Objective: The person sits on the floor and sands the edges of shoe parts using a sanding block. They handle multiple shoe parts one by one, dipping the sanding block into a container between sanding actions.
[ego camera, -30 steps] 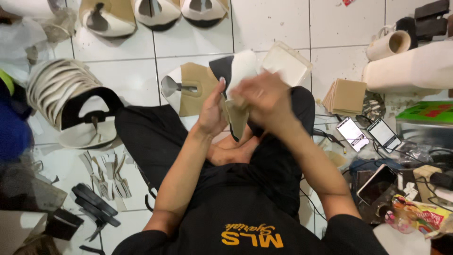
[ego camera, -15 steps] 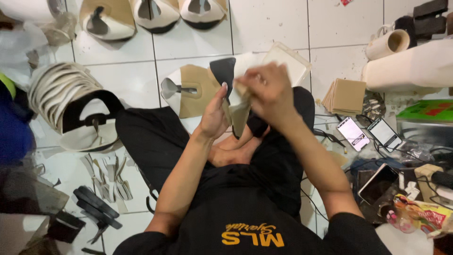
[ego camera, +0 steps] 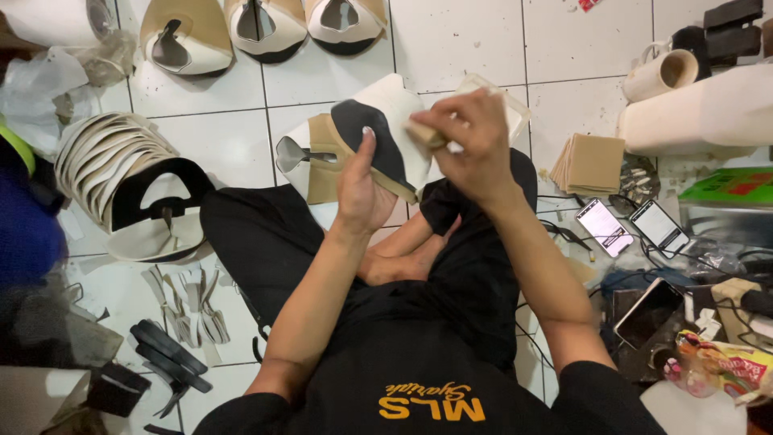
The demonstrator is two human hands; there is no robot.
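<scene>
Head view, looking down at my lap. I sit cross-legged on a white tiled floor (ego camera: 475, 48), black trousers, black shirt.

My left hand (ego camera: 362, 189) is closed on a shoe upper piece (ego camera: 378, 141), a black, tan and white cut part. Thumb lies up along its black face; the other fingers wrap behind and are hidden. The piece stands tilted, its top above my fingertips.

My right hand (ego camera: 471, 137) sits just right of the left hand and a little higher, fingers curled and pinched on a small tan pad (ego camera: 424, 133). The pad presses against the white part of the piece. I cannot tell what the pad is made of.

Just left of my left hand, on the floor: another tan upper (ego camera: 310, 157) with a grey opening. Further left, well apart: a fanned stack of pale uppers (ego camera: 105, 161), a black-edged one on top.

Beyond both hands, at the far edge: three finished uppers in a row (ego camera: 258, 24).

Right of my right hand: a stack of tan squares (ego camera: 592, 165), then two lit phones (ego camera: 632, 225) side by side. Further right, a large pale roll of material (ego camera: 700, 109). Near my right elbow, a dark phone (ego camera: 648, 310) among cables.

Below my left elbow: black strips (ego camera: 165, 354) and pale scraps on the tiles.
</scene>
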